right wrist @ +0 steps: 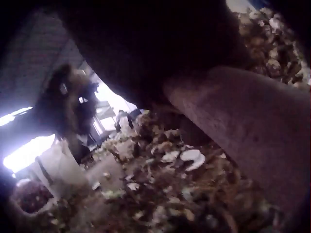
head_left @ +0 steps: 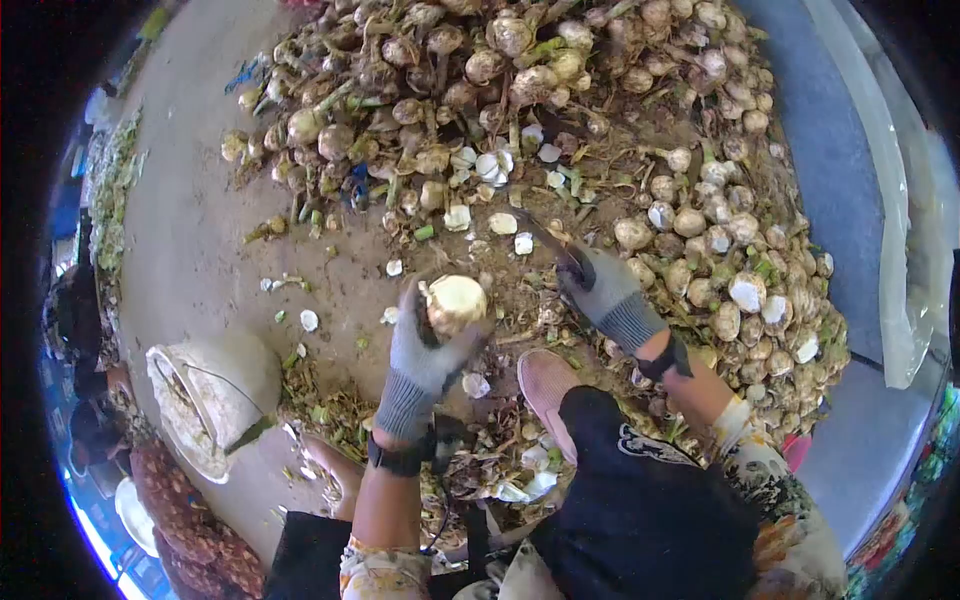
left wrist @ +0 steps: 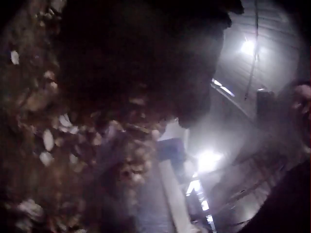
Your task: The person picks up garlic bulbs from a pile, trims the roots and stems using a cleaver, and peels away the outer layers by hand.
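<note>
My left hand [head_left: 418,350], in a grey glove, grips a round root vegetable [head_left: 457,300] with a pale, cut upper face. The thumb lies along its near side, and the fingers are on its left. Up and to the right, my gloved right hand [head_left: 606,290] holds a knife [head_left: 543,234] whose narrow dark blade points up-left, apart from the vegetable. Most of its handle is hidden in the fist. Both wrist views are dark and blurred, with neither held thing showing clearly.
A large heap of untrimmed roots [head_left: 420,70] lies ahead. Trimmed ones [head_left: 725,290] are piled to the right beside a blue surface [head_left: 815,150]. White slices [head_left: 494,167] and peelings litter the floor. A white bucket [head_left: 240,385] lies tipped at left; red mesh sacks [head_left: 180,510] sit lower left.
</note>
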The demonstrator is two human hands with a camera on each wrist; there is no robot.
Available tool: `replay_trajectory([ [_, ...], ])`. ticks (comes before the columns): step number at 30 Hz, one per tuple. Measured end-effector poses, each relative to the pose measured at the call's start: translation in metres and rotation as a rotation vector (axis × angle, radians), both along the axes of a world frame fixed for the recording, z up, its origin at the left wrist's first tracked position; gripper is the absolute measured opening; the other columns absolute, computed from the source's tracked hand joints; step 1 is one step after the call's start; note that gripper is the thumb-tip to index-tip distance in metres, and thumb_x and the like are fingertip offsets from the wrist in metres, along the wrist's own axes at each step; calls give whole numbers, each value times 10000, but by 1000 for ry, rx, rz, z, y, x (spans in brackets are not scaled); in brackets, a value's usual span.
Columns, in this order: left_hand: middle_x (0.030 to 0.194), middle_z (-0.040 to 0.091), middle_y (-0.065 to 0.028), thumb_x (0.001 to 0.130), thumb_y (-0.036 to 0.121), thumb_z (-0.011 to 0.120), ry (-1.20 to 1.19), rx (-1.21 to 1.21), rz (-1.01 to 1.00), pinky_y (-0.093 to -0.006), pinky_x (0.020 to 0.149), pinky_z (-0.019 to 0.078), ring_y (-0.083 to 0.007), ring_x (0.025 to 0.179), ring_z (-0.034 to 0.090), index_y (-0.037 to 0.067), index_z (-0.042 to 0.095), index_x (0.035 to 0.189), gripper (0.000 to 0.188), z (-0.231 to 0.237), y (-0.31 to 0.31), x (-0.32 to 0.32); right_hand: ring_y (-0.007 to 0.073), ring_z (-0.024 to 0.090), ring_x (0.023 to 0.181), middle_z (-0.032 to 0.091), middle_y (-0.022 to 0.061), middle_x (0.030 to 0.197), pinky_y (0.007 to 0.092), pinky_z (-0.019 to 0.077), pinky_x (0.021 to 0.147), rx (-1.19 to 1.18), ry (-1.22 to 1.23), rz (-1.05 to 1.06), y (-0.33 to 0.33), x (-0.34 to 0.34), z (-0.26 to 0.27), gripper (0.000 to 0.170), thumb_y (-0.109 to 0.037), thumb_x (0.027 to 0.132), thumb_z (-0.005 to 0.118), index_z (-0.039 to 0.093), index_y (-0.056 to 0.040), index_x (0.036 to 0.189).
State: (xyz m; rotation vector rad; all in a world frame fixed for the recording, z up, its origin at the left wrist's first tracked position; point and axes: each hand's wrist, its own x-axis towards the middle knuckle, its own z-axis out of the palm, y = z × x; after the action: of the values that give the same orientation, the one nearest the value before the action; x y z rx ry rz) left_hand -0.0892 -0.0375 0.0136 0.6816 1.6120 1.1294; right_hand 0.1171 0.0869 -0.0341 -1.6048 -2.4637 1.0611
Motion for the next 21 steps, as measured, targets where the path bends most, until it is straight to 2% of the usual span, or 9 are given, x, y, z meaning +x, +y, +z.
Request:
replay_trajectory([
  [2, 1116, 519, -117, 732, 74, 724, 278, 155, -3, -304, 884, 463, -192, 997, 545, 11, 419, 1209, 569, -25, 12, -11, 302, 624, 696, 633, 157, 758, 365, 505, 640, 185, 252, -43, -11, 8, -3, 375, -240, 798, 614, 540, -57, 1118],
  [5, 1116, 519, -104, 734, 71, 722, -7, 181, 127, -290, 870, 468, -186, 995, 545, 24, 403, 1218, 581, -17, 24, 0, 288, 652, 817, 668, 162, 884, 377, 510, 744, -147, 623, -268, -25, 6, -18, 412, -263, 809, 620, 558, -56, 1160],
  [6, 1124, 518, -107, 732, 66, 722, -81, 196, 90, -287, 867, 470, -186, 1000, 546, 27, 401, 1222, 587, 0, 37, 17, 237, 640, 888, 661, 146, 988, 337, 495, 794, -472, 379, -297, -26, 1, -2, 461, -280, 816, 633, 529, -42, 1197],
  [7, 1132, 517, -109, 729, 62, 723, -155, 211, 51, -284, 863, 472, -186, 1005, 547, 31, 400, 1226, 594, 17, 47, 36, 229, 630, 908, 647, 141, 1030, 335, 490, 809, -75, 629, -522, -39, -25, -1, 476, -278, 820, 634, 514, -38, 1212],
  [12, 1112, 559, -148, 647, 267, 760, 440, 773, -371, -433, 898, 445, -334, 1084, 521, 66, 453, 1238, 696, 44, 106, 108, 184, 607, 861, 642, 90, 956, 314, 489, 765, -590, 680, -451, -46, 21, -66, 388, -240, 823, 653, 550, -33, 1135],
  [14, 1191, 508, -223, 610, 278, 722, 987, 472, -480, -428, 911, 411, -375, 1110, 470, 176, 516, 1231, 662, -20, 152, 54, 166, 598, 843, 640, 70, 926, 306, 488, 748, -724, 557, -525, -32, 48, -68, 353, -224, 824, 661, 565, -31, 1104],
  [16, 1123, 561, -133, 729, 221, 654, 1341, -78, -627, -452, 828, 424, -304, 1059, 504, 151, 551, 1154, 443, -18, 176, -6, 144, 571, 800, 622, 46, 881, 299, 479, 714, -661, 508, -509, -22, 62, -59, 292, -207, 843, 637, 572, -24, 1061],
  [17, 1124, 556, -119, 747, 217, 629, 1665, -64, -518, -469, 860, 391, -279, 1098, 481, 167, 544, 1164, 429, -74, 189, -44, 131, 549, 766, 604, 32, 850, 297, 471, 689, -607, 499, -486, -27, 67, -54, 252, -197, 860, 609, 572, -18, 1033],
  [21, 1135, 554, -129, 783, 190, 594, 1755, -223, -844, -468, 851, 409, -279, 1074, 517, 170, 538, 1175, 397, -78, 214, -77, 126, 558, 744, 620, 36, 821, 292, 469, 679, -500, 381, -304, -47, 65, -58, 283, -242, 841, 635, 583, -7, 989],
])
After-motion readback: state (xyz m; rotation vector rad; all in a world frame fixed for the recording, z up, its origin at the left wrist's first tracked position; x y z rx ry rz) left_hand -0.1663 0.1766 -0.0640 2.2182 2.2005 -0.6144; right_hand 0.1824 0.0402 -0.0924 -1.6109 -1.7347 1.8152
